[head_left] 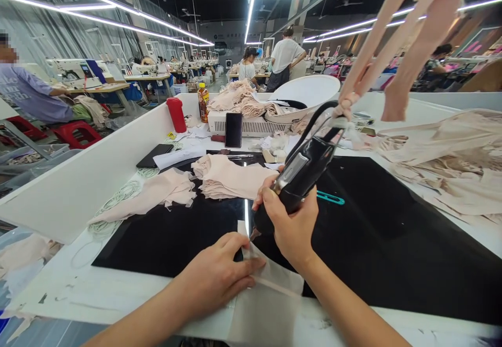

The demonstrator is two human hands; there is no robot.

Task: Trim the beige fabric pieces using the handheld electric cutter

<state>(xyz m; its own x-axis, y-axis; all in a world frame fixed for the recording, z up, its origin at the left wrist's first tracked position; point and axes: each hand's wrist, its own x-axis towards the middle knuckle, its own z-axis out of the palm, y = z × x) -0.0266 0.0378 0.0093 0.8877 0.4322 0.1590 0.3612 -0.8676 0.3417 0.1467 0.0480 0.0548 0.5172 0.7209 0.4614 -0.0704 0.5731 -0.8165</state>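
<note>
My right hand [292,221] is wrapped around a black handheld electric cutter [304,171], tilted with its pointed tip down near a piece of sheer beige fabric [280,279]. Strips of pink cloth [376,48] are knotted to the cutter's upper end, alongside a black cord. My left hand [219,268] lies on the fabric just left of the tip, fingers apart and pressing it down. The fabric hangs over the front edge of the black glossy board [376,242]. Beyond my hands lies a stack of beige cut pieces [231,177].
More beige fabric [463,164] is heaped at the right. A teal slotted tool [331,197] lies beside the cutter. At the back stand a phone [234,130], a red cup [176,115] and a bottle [203,102]. A white side wall [98,179] borders the left; people sit and stand farther off.
</note>
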